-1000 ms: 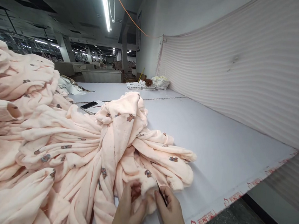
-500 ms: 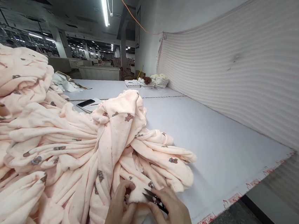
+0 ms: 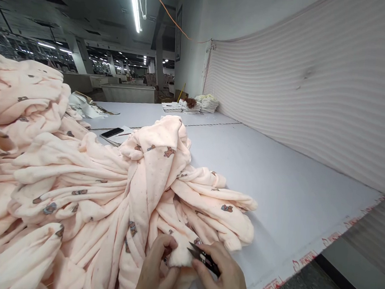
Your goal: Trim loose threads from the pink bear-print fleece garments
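Soft pale-pink printed garments (image 3: pixel 148 176) lie heaped over the left and middle of the table. My left hand (image 3: pixel 157 268) pinches the edge of one garment near the table's front, fingers closed on the fleecy cloth. Just to its right, my right hand (image 3: pixel 222 274) is closed around small black thread snips (image 3: pixel 205 258). The snips' pointed blades aim left, over the fabric edge between my hands, and look nearly closed. Part of the snips is hidden by my fingers.
A phone (image 3: pixel 112 132) rests on papers behind the heap. Stacks of folded cloth (image 3: pixel 206 103) stand at the table's far end. A striped cloth sheet (image 3: pixel 301 109) hangs along the right side. The grey table (image 3: pixel 283 189) has a red-printed taped edge.
The snips' blades, spread apart before, have come closer together. Both hands keep their hold, and the view has shifted slightly.
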